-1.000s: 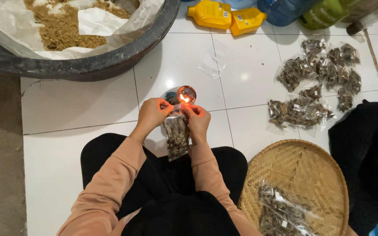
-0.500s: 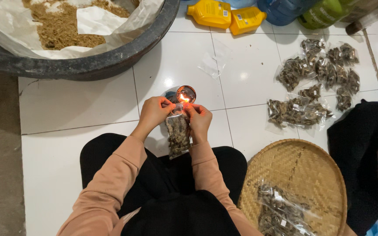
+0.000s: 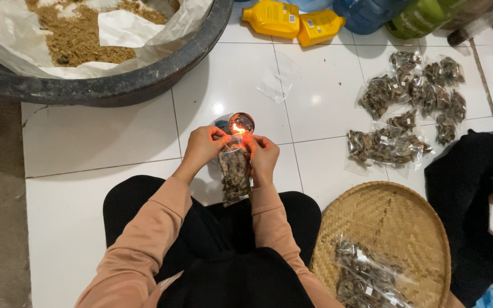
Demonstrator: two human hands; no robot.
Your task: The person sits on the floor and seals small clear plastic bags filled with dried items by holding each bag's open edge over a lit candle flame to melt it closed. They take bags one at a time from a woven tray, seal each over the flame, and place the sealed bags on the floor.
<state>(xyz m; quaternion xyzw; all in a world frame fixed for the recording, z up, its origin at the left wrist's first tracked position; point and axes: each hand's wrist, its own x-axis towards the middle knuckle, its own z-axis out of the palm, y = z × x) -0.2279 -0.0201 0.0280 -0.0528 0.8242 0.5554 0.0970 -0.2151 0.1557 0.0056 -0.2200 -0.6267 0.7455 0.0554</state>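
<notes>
Left hand (image 3: 203, 145): fingers pinch the top left corner of a small clear packet (image 3: 235, 175) of dark dried pieces.
Right hand (image 3: 263, 154): fingers grip the packet's top right corner.
Packet: hangs upright over the white tiled floor (image 3: 104, 137), its top edge at the flame of a small tin lamp (image 3: 241, 123).
Right: sealed packets (image 3: 406, 108) lie piled on the tiles; a woven tray (image 3: 395, 222) holds more.
Far left: a dark basin (image 3: 161, 74) lined with plastic.

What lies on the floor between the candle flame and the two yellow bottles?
In the head view, one empty clear plastic bag lies on the white tiles between the candle flame and the yellow bottles.
</notes>
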